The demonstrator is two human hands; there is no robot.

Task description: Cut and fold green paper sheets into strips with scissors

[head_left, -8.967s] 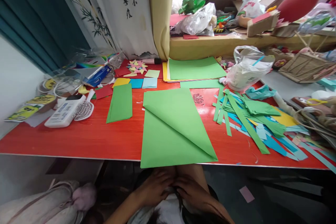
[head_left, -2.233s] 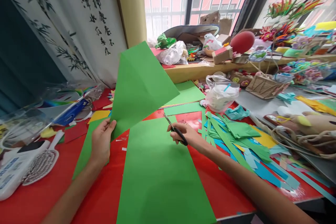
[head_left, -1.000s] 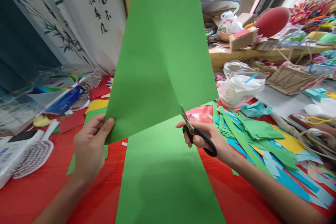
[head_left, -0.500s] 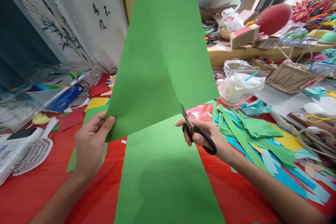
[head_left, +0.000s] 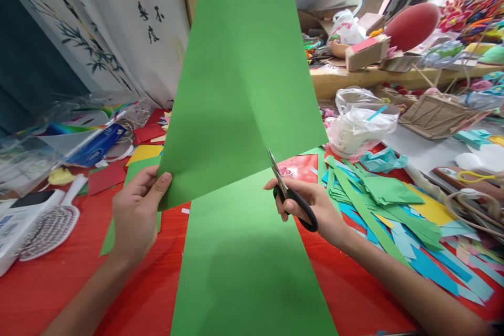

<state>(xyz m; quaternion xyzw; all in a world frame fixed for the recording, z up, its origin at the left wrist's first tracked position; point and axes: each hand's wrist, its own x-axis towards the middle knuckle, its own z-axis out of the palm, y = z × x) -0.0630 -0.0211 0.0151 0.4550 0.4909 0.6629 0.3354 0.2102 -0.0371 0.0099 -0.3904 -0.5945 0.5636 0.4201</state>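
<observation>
A large green sheet of paper [head_left: 236,73] is raised in front of me, its lower left corner pinched between the thumb and fingers of my left hand [head_left: 139,207]. My right hand [head_left: 311,202] grips black-handled scissors [head_left: 297,205], fingers through the loops. The blades look closed or nearly so, and their tip meets the sheet's lower edge, where a cut or crease runs upward. Beneath the raised sheet, another green sheet [head_left: 252,273] lies flat on the red tabletop [head_left: 149,283].
Green and blue paper strips [head_left: 389,220] are heaped on the right. Behind them stands a plastic-wrapped white tub [head_left: 360,128] near a cardboard basket [head_left: 437,115]. A hairbrush [head_left: 53,231] and a white device [head_left: 23,226] lie at the left, below a blue packet [head_left: 96,147].
The scissor handles have swung closer together, so the blades have closed. Both hands and the raised sheet stay nearly in place.
</observation>
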